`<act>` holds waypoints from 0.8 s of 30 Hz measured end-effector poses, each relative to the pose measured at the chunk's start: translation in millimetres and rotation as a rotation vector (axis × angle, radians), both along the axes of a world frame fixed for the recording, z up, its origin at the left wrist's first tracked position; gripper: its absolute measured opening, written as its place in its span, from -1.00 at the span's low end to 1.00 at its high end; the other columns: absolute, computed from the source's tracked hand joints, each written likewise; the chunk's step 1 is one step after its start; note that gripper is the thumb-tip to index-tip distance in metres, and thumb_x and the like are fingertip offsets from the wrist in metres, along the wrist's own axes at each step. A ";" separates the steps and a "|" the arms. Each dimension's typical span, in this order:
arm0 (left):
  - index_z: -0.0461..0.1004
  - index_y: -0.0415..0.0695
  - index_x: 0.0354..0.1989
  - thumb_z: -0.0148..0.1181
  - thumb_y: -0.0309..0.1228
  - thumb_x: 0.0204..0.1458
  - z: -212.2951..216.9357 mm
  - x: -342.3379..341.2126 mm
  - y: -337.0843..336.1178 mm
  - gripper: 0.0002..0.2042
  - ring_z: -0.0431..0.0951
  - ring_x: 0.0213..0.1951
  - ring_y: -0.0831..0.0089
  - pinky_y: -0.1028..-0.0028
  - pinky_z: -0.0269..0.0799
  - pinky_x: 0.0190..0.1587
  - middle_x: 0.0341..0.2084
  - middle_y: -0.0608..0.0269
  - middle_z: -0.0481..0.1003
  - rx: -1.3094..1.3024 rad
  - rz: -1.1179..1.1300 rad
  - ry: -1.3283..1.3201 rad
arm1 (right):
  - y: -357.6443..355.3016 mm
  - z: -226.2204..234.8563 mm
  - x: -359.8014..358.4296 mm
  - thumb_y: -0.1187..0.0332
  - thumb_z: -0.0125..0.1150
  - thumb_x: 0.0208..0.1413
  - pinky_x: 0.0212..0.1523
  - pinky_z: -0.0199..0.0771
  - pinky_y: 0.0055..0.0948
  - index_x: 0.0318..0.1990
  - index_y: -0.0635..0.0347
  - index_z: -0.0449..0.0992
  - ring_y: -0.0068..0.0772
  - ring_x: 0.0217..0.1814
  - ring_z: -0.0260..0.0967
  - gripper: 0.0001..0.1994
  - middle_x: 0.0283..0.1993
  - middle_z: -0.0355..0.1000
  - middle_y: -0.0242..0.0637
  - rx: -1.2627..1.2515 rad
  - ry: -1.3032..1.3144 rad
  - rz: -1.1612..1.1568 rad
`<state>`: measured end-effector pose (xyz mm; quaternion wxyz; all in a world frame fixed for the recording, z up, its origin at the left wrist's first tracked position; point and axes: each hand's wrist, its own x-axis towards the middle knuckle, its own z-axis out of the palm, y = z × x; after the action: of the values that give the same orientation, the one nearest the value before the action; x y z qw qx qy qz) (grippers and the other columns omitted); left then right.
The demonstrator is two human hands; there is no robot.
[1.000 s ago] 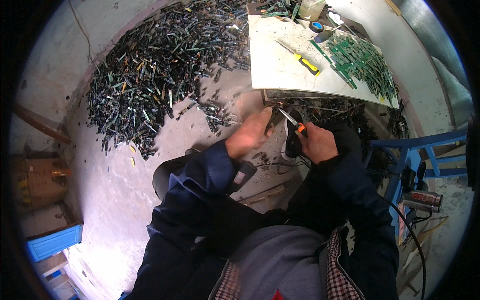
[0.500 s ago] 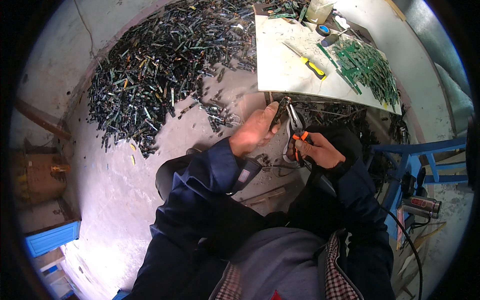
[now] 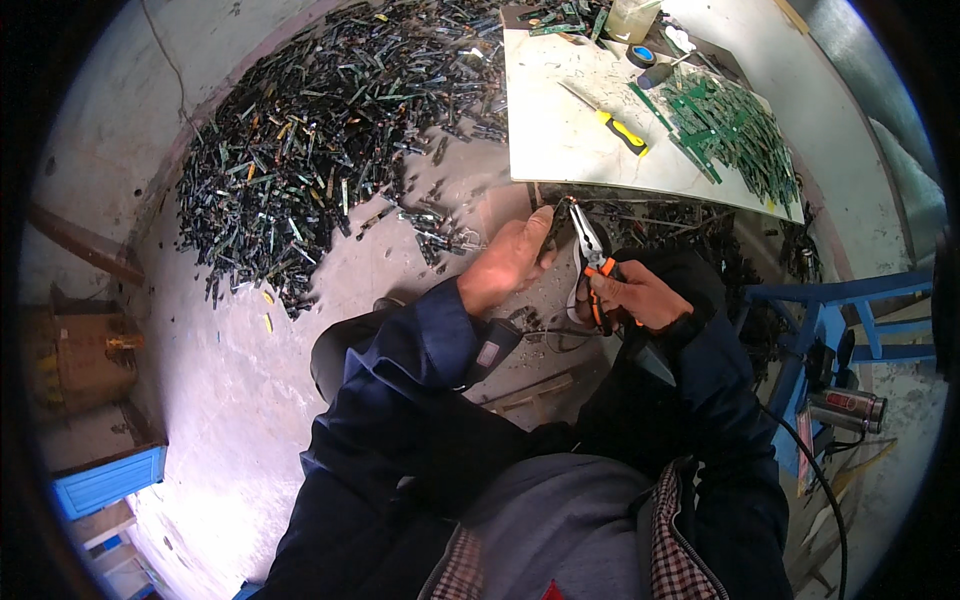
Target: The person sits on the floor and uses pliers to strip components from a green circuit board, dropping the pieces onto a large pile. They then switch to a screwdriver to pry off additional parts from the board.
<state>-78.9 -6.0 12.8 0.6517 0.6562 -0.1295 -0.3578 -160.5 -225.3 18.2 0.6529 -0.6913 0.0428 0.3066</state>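
My left hand point(image 3: 510, 262) is closed, with thumb and fingers pinching a small dark strip point(image 3: 562, 212) that looks like the circuit board pieces in the pile; most of it is hidden by the fingers. In my right hand point(image 3: 645, 298) are long-nosed pliers point(image 3: 588, 235) with orange and black handles. Their metal jaws point up and away from me, and the tips are at the far end of the strip. Whether the jaws grip it is too small to tell. Both hands are over my lap, just short of the white board point(image 3: 560, 150).
A big heap of dark strips point(image 3: 300, 150) covers the floor at the far left. On the board lie a yellow-black screwdriver point(image 3: 625, 132), green circuit strips point(image 3: 735, 135) and a blue tape roll point(image 3: 641, 56). A blue stool point(image 3: 825, 330) and a steel flask point(image 3: 848, 410) stand at right.
The pliers' jaws have shifted slightly left and look a little wider apart. My left hand keeps its pinch in nearly the same place. The whole view has moved slightly.
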 end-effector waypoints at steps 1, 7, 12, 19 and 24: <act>0.28 -0.14 -0.64 -0.36 0.23 0.16 2.5 -0.3 -0.2 -0.34 0.11 -0.76 0.60 0.52 0.01 -0.67 -0.83 0.40 0.15 0.015 0.002 -0.024 | -1.7 -1.6 0.1 -0.05 0.07 0.17 -0.54 0.33 -0.52 -0.27 0.25 0.44 -0.61 -0.54 0.23 -0.56 -0.51 0.31 -0.44 0.000 -0.001 0.004; 0.27 -0.13 -0.66 -0.37 0.24 0.16 7.9 1.1 2.5 -0.33 0.10 -0.77 0.61 0.52 -0.01 -0.69 -0.85 0.41 0.13 0.027 -0.039 0.002 | 2.8 5.3 -0.4 -0.02 0.03 0.21 -0.51 0.29 -0.54 -0.34 0.24 0.46 -0.65 -0.53 0.25 -0.58 -0.53 0.35 -0.45 -0.007 -0.010 0.000; 0.26 -0.13 -0.64 -0.37 0.23 0.17 0.5 -1.2 0.1 -0.35 0.08 -0.76 0.62 0.53 -0.04 -0.69 -0.83 0.42 0.12 -0.014 -0.008 0.048 | 6.9 15.2 -0.1 -0.02 0.03 0.21 -0.58 0.20 -0.54 -0.37 0.21 0.46 -0.68 -0.58 0.18 -0.58 -0.57 0.32 -0.48 -0.059 -0.059 0.026; 0.26 -0.12 -0.62 -0.36 0.22 0.17 -2.5 0.3 -0.2 -0.37 0.07 -0.76 0.62 0.53 -0.03 -0.69 -0.82 0.41 0.13 -0.007 -0.012 0.088 | -0.3 11.6 1.0 -0.05 0.07 0.18 -0.51 0.19 -0.48 -0.39 0.24 0.43 -0.64 -0.53 0.13 -0.55 -0.57 0.23 -0.52 -0.139 -0.031 0.039; 0.27 -0.13 -0.62 -0.35 0.22 0.18 -5.9 -0.5 -0.4 -0.37 0.07 -0.76 0.62 0.54 -0.03 -0.69 -0.82 0.41 0.14 -0.032 -0.010 0.082 | 4.5 23.1 0.0 0.02 0.08 0.20 -0.41 0.26 -0.50 -0.38 0.29 0.43 -0.63 -0.46 0.21 -0.58 -0.53 0.32 -0.47 -0.104 -0.017 0.000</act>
<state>-79.4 -6.3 6.8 0.6650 0.6298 -0.1118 -0.3855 -160.4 -220.7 41.3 0.6166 -0.7267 0.0533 0.2982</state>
